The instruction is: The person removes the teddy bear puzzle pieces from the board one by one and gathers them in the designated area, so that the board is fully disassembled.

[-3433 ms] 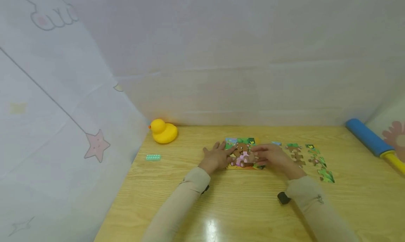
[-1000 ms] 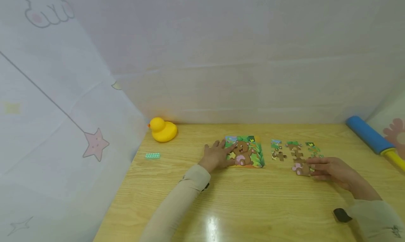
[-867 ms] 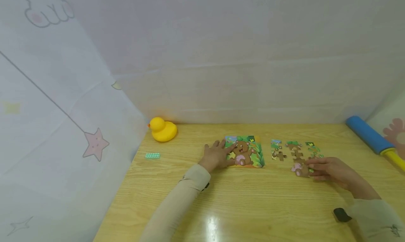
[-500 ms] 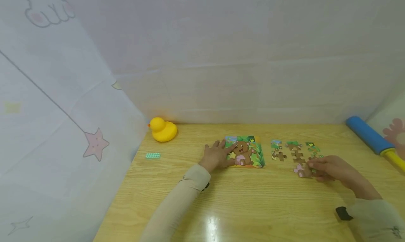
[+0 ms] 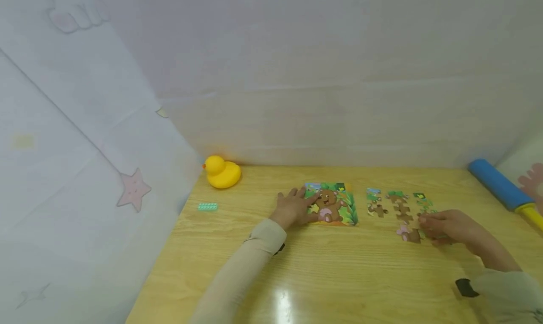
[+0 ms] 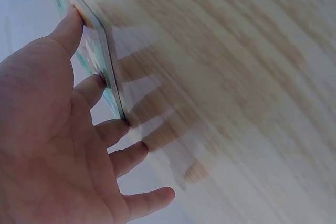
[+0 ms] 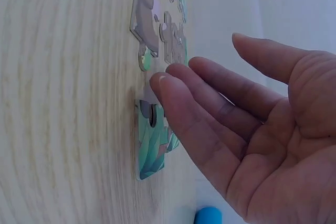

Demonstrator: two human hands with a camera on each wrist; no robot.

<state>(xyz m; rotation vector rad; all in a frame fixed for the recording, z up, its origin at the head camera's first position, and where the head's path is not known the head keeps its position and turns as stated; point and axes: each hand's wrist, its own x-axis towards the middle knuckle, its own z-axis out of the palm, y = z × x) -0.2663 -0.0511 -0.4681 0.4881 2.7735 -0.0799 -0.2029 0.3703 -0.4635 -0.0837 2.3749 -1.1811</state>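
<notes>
My left hand (image 5: 294,208), fingers spread, rests against the left side of a puzzle board (image 5: 349,206) printed with a brown bear. In the left wrist view, the thumb and some fingertips touch the board's edge (image 6: 111,59). Right of the board, loose jigsaw pieces (image 5: 402,211) lie in columns. My right hand (image 5: 451,226) hovers low over the right column, beside a brown-and-pink piece (image 5: 408,233). In the right wrist view its fingers are relaxed with nothing between them, close to a green leaf piece (image 7: 150,148). In the head view this hand partly covers the right-column pieces.
A yellow rubber duck (image 5: 223,173) stands at the table's back left, with a small mint-green studded block (image 5: 208,206) in front of it. A blue tube with a yellow handle (image 5: 500,186) lies at the right. Pale curtains border the wooden table (image 5: 339,272).
My right hand has gone from the board to the pieces at right. The brown-and-pink piece now lies below the middle column, released, and the hand has shifted slightly right. The left hand stays put.
</notes>
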